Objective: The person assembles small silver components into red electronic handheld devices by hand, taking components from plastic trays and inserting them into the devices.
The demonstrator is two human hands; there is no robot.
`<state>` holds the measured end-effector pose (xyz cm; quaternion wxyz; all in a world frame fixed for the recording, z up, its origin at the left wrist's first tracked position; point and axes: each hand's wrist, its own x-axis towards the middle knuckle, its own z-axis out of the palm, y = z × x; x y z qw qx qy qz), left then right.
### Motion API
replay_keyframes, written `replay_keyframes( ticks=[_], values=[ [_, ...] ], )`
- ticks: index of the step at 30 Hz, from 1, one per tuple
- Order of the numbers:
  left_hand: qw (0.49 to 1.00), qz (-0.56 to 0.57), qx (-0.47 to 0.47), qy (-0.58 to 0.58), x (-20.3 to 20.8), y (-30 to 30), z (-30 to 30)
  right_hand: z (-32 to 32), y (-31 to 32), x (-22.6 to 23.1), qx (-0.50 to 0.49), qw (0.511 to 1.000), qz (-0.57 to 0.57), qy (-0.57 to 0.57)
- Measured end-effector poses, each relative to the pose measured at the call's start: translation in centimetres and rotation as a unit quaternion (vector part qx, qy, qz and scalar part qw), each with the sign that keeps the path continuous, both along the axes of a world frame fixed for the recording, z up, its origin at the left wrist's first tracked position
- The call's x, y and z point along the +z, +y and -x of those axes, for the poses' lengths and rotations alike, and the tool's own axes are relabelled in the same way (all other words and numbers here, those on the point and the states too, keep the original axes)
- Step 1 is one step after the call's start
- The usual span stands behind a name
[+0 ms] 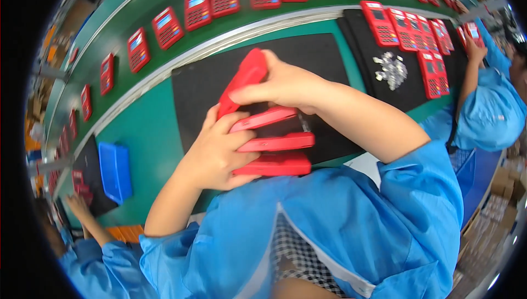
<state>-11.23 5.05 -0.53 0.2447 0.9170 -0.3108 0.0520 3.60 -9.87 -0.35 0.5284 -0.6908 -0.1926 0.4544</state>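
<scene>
Holding one red device (248, 74) near the frame's centre in the right hand (282, 84). Clasping three more red devices (285, 142) just below, between the spread fingers of the left hand (213, 153). Hovering over a black mat (324, 60), with a blue bin (114, 173) at left and red terminals (168, 28) across the top.

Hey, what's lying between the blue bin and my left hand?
In the head view, green tabletop and then the edge of the black mat lie between the blue bin and your left hand.
</scene>
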Motion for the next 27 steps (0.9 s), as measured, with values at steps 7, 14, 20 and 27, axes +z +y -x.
replay_keyframes(
  ticks=[7,14,20,27],
  values=[
    [0.998,-0.048,-0.035,-0.023,0.6,0.9,-1.3,-0.7,-0.2,-0.8,-0.063,0.989,0.007,0.136],
    [0.996,-0.035,-0.086,-0.013,0.8,1.6,-2.4,-2.6,-1.7,1.2,0.148,0.944,0.225,-0.188],
    [0.995,0.008,-0.088,-0.037,0.1,2.4,-2.2,-7.8,-15.0,2.2,-0.085,0.841,0.148,-0.513],
    [0.996,0.025,-0.075,-0.045,0.0,2.1,-4.1,-8.5,-17.1,0.3,-0.053,0.846,0.194,-0.494]
  ],
)
